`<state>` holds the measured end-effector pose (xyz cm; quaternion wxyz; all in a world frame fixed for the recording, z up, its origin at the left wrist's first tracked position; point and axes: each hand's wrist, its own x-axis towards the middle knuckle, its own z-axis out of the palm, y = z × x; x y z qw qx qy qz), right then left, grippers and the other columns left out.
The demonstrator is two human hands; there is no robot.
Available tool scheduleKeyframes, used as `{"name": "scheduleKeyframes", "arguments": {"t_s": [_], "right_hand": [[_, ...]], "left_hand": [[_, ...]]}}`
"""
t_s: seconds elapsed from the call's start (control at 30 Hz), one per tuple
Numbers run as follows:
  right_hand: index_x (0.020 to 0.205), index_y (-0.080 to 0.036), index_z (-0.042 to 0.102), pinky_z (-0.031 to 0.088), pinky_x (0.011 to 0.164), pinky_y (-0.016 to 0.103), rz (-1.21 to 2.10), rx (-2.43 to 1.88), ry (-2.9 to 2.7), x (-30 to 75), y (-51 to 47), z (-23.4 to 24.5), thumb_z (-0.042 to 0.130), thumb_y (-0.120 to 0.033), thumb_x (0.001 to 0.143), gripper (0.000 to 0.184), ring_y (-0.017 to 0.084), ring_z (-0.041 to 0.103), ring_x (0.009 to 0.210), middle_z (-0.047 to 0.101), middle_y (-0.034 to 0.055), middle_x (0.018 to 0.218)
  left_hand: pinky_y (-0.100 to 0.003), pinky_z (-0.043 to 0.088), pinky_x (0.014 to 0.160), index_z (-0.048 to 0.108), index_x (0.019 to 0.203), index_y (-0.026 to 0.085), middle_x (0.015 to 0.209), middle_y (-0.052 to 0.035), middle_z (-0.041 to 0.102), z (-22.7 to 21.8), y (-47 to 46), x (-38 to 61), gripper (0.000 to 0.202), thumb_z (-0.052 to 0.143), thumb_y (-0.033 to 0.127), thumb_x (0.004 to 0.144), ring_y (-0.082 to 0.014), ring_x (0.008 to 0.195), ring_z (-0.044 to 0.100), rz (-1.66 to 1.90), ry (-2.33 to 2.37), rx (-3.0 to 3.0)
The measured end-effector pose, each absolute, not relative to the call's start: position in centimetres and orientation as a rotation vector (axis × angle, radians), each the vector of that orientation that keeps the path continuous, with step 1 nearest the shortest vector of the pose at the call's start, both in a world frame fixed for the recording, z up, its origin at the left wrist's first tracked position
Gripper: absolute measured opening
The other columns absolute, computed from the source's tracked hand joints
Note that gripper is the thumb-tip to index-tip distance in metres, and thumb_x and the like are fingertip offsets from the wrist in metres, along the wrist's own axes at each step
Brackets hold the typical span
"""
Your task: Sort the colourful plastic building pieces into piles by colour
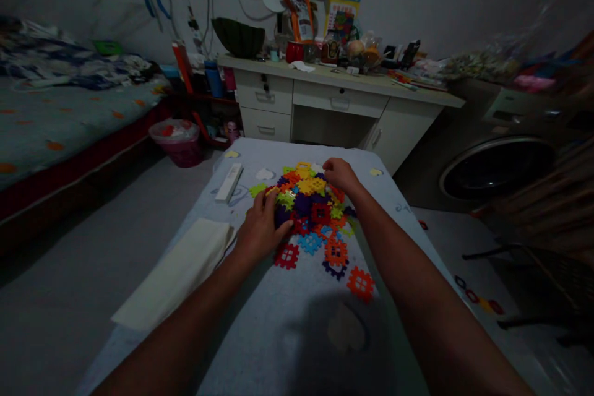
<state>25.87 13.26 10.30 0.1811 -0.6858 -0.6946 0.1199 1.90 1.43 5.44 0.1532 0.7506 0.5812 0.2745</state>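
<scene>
A pile of interlocking plastic pieces (306,203) in red, orange, yellow, green, blue and purple lies on a cloth-covered desk (273,334). The person's left hand (263,221) is cupped against the pile's left side, thumb and fingers parted, touching it. The right hand (341,174) is at the pile's far right edge with its fingers bent; whether they pinch a piece cannot be told. On the pile's near side lie a red square piece (287,256) and, further right, an orange square piece (361,284). Left of the pile sit a slim white object (229,183) and, nearer the person, a folded cream cloth (179,272).
</scene>
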Motion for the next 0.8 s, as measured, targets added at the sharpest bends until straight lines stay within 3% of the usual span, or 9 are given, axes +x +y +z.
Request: {"name": "scheduleKeyframes", "arguments": {"t_s": [0.13,0.3,0.4,0.6,0.7,0.8], "right_hand": [[0.116,-0.020,0.067,0.043,0.099,0.038,0.343,-1.998,-2.020,23.4,16.5,9.2,0.060,-0.029,0.084,0.034,0.026,0.057,0.116,0.063,0.0112,0.126],[0.145,-0.025,0.045,0.032,0.109,0.058,0.464,-2.034,-2.127,21.1,19.3,6.8,0.062,-0.067,0.078,0.081,0.038,0.038,0.137,0.039,0.0168,0.152],[0.149,-0.024,0.039,0.028,0.110,0.062,0.565,-2.065,-2.178,20.6,19.9,5.9,0.055,-0.078,0.076,0.092,0.041,0.034,0.139,0.034,0.0193,0.155],[0.130,-0.019,0.061,0.040,0.105,0.048,0.605,-2.000,-2.332,20.3,18.9,6.5,0.060,-0.076,0.073,0.081,0.037,0.051,0.127,0.051,0.0194,0.142],[0.111,-0.018,0.070,0.048,0.091,0.037,0.837,-1.819,-2.351,20.7,17.5,6.8,0.057,-0.073,0.078,0.066,0.029,0.064,0.106,0.067,0.0140,0.121],[0.095,-0.018,0.072,0.050,0.076,0.032,1.092,-1.603,-2.296,21.1,16.0,6.9,0.055,-0.067,0.083,0.053,0.023,0.066,0.082,0.073,0.0068,0.096]], "left_hand": [[-0.061,0.034,0.108,0.029,0.150,0.028,0.157,-0.0171,0.025,4.7,0.1,1.6,0.099,0.075,0.059,0.068,-0.0467,0.139,0.033,0.729,1.778,2.193],[-0.072,0.026,0.105,0.022,0.153,0.028,0.161,-0.0220,0.018,2.6,-1.7,1.7,0.131,0.086,0.062,0.044,-0.0557,0.142,0.021,0.591,1.767,2.232],[-0.074,0.022,0.106,0.021,0.154,0.029,0.162,-0.0212,0.017,1.8,-2.2,2.0,0.130,0.086,0.057,0.045,-0.0559,0.143,0.018,0.619,1.769,2.247],[-0.069,0.027,0.107,0.022,0.154,0.026,0.162,-0.0217,0.016,2.3,-1.5,2.3,0.122,0.084,0.055,0.052,-0.0518,0.144,0.018,0.650,1.785,2.187],[-0.067,0.031,0.106,0.022,0.153,0.026,0.160,-0.0215,0.020,2.6,-0.8,2.5,0.118,0.083,0.054,0.056,-0.0493,0.142,0.025,0.704,1.798,2.175],[-0.062,0.035,0.106,0.019,0.153,0.027,0.158,-0.0195,0.025,2.6,-0.2,2.7,0.116,0.083,0.050,0.059,-0.0451,0.141,0.031,0.785,1.771,2.177]]}}
